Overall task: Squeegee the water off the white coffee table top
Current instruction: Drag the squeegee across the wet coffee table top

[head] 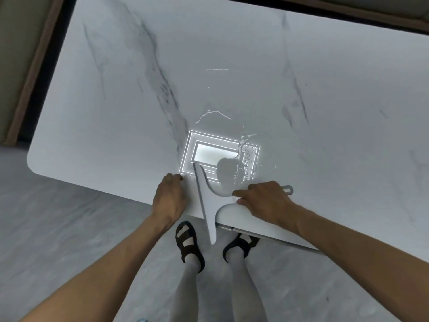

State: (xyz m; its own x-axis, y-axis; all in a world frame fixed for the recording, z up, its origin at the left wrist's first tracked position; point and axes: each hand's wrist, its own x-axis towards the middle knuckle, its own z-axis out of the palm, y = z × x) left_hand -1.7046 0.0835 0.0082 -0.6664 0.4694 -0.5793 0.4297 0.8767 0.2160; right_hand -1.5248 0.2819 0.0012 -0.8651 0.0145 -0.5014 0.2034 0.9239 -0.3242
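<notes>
Lower left of centre: left hand [170, 198] rests on the near edge of the counter [120, 108], fingers [174, 177] curled down onto the white marbled top, holding nothing, seemingly bracing. Just right of it, bottom centre: white squeegee [205, 194], blade running up-down in the frame, its upper end on the counter beside the bright reflection of a ceiling light [209, 152], its lower tip overhanging the near edge above the floor [58, 228] and the person's sandalled feet. Right of centre: right hand [264, 201] closed around the squeegee's handle, fingers wrapped narrow on it; handle's looped end pokes out past the hand to the right. Water [246, 159] shows as beads and thin glinting streaks right of the blade and further up the middle of the frame. Judgement: a stroke in hand near the front edge, task partly done; wet patch remains to the blade's right. Next move likely calls for setting the blade beyond that water, even pressure, dragging it off the edge.
</notes>
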